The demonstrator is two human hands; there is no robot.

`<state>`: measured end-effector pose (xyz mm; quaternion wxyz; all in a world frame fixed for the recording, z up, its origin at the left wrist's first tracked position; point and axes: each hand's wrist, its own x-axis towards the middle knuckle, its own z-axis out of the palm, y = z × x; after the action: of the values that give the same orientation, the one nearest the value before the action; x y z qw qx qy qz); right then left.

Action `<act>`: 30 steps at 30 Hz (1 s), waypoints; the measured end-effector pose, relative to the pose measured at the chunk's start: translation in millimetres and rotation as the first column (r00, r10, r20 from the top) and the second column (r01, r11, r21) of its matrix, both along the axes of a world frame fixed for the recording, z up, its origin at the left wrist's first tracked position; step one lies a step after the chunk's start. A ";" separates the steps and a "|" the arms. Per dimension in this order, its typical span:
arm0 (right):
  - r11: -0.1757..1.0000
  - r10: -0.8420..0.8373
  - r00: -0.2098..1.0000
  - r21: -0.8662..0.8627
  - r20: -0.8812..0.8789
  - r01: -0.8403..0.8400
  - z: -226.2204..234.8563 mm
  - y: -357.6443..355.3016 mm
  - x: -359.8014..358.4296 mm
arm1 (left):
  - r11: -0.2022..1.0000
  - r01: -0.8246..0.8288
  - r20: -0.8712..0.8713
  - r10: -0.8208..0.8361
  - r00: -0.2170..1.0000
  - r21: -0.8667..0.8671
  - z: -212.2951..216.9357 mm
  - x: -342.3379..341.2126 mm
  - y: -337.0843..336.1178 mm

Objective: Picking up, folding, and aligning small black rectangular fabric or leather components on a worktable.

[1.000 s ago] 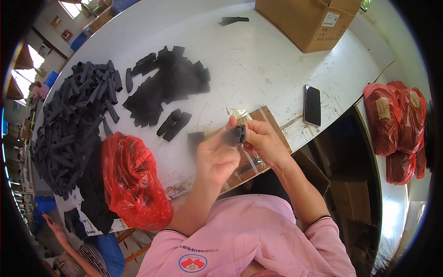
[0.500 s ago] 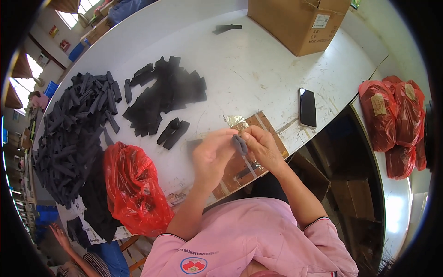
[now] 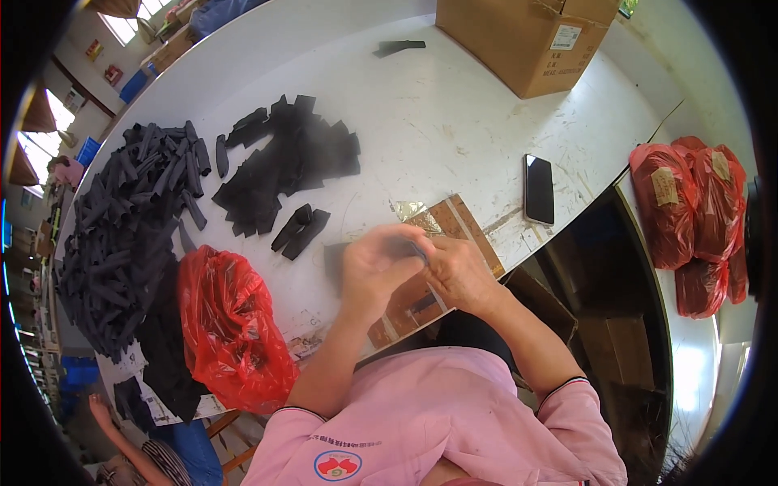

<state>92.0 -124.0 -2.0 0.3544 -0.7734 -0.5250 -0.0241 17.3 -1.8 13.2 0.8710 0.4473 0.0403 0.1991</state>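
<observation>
My left hand (image 3: 374, 271) and my right hand (image 3: 460, 274) meet, fingers curled, just above a wooden board (image 3: 458, 220) at the table's near edge. Between the fingertips they pinch a small dark piece (image 3: 416, 248), mostly hidden by the fingers. A flat black piece (image 3: 331, 259) lies on the table under the left hand's knuckles. Two short black strips (image 3: 300, 229) lie side by side a little to the left of the hands.
A heap of flat black pieces (image 3: 284, 158) and a larger heap of black rolled strips (image 3: 121, 219) fill the table's left. A red plastic bag (image 3: 231, 324), a dark phone (image 3: 539, 188), a cardboard box (image 3: 527, 40) and red bags (image 3: 697, 211) at right.
Both hands have come down from a raised position toward the wooden board, still joined on the small dark piece.
</observation>
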 end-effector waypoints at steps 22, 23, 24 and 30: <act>0.999 -0.022 0.999 -0.038 0.037 0.024 -3.4 4.1 -3.1 | 0.981 -0.085 0.213 0.122 0.969 -0.177 -2.3 -11.9 10.8; 0.997 -0.038 0.999 -0.062 0.005 0.038 -10.4 4.1 -5.4 | 0.979 -0.069 0.154 0.099 0.983 -0.194 -7.1 -12.8 7.3; 0.997 -0.032 0.999 -0.063 0.005 0.033 -11.2 4.8 -6.5 | 0.975 -0.063 0.094 0.085 0.992 -0.211 -10.9 -13.6 5.5; 0.999 -0.036 0.999 -0.008 -0.012 0.036 -8.0 1.8 -11.6 | 0.987 -0.160 0.136 0.163 0.977 -0.033 -10.9 -15.3 11.3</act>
<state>80.4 -122.1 -10.0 0.3542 -0.7843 -0.5087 -0.0236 2.0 9.5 2.4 0.8574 0.4183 0.0181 0.2993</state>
